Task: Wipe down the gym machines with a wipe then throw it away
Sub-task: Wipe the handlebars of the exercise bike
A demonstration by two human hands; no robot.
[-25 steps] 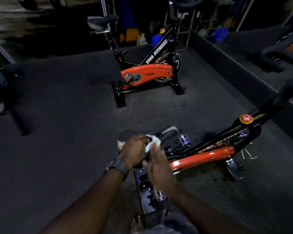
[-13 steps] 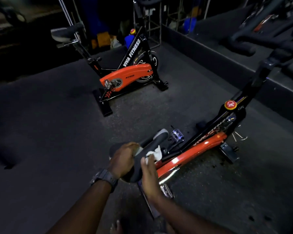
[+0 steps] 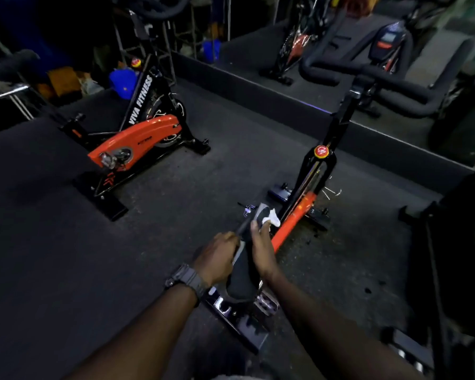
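A black and orange spin bike [image 3: 317, 171] stands just in front of me, its black saddle [image 3: 243, 272] under my hands. My left hand [image 3: 217, 256], with a dark watch on the wrist, grips the saddle's left side. My right hand [image 3: 262, 250] lies along the saddle's right side and presses a white wipe [image 3: 272, 218] against the saddle's nose with its fingertips. The bike's black handlebars [image 3: 390, 86] reach toward the upper right.
A second orange and black spin bike [image 3: 137, 135] marked VIVA FITNESS stands on the dark floor to the left. A low black ledge [image 3: 258, 97] with a mirror above it runs behind both bikes. Dark equipment [image 3: 455, 264] crowds the right edge. Blue and yellow items sit at the back left.
The view has swung right, bringing the handlebars and mirror into sight. My right hand has slid the wipe forward along the saddle toward its nose. My left hand stays on the saddle.
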